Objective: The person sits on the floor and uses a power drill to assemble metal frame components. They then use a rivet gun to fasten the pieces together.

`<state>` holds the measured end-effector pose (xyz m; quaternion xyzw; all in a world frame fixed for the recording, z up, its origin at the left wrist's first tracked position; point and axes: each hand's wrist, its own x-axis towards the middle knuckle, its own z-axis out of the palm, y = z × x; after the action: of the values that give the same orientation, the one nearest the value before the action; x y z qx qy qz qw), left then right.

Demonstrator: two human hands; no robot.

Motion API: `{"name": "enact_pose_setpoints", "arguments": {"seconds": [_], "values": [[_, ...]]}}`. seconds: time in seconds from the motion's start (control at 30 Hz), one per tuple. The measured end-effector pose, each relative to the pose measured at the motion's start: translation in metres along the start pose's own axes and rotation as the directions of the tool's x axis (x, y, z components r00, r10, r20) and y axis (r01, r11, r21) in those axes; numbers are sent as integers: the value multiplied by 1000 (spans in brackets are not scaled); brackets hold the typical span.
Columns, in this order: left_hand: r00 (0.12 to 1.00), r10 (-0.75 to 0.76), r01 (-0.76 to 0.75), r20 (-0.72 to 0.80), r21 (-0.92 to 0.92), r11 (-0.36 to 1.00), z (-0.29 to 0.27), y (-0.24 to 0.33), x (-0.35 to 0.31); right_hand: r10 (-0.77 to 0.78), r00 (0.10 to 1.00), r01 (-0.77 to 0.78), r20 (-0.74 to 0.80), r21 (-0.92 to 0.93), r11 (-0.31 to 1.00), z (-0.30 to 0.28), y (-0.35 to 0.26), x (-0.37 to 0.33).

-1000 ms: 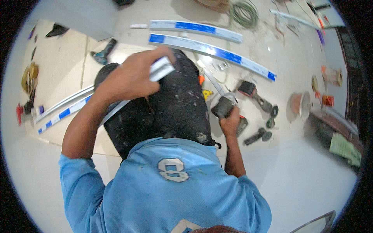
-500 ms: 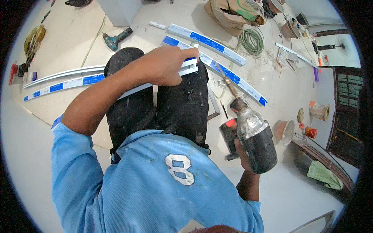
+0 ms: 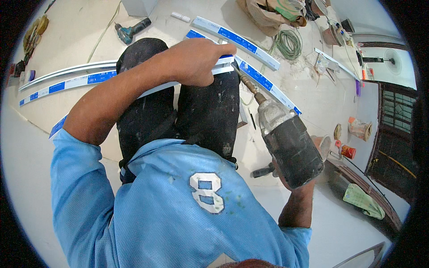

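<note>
My left hand point(image 3: 195, 61) is closed around the end of a white profile bar point(image 3: 222, 69) with blue film, which lies across my thighs. Its thumb and knuckles press on the bar near the right knee. A black and silver power drill point(image 3: 291, 149) is gripped in my right hand point(image 3: 283, 179), whose fingers are largely hidden behind the tool body. The long drill bit point(image 3: 247, 82) points up and left, its tip at the bar's end by the left hand; whether it touches cannot be made out.
More film-covered bars point(image 3: 237, 42) lie on the pale floor beyond my knees. A second, teal and black cordless drill point(image 3: 132, 30) rests at the far left. A green cable coil point(image 3: 287, 45), a large brown sack point(image 3: 260, 17) and buckets point(image 3: 322, 145) lie farther right.
The drill has swung up and left, bringing its bit from clear of the bar to the bar's end. My left hand keeps its hold, and the view has shifted slightly.
</note>
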<state>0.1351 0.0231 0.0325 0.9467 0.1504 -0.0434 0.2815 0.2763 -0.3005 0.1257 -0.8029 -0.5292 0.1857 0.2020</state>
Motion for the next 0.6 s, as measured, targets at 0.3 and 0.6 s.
{"name": "enact_pose_setpoints", "arguments": {"seconds": [0.3,0.6], "values": [[1000,2,-2,-9,3,1000,5,-2,2,-11,999,12,51,-19,1000,-8,-14,16],[999,36,-37,-38,-19,999,7,-2,3,98,988,-91,121,-64,994,-12,-17,15]]}}
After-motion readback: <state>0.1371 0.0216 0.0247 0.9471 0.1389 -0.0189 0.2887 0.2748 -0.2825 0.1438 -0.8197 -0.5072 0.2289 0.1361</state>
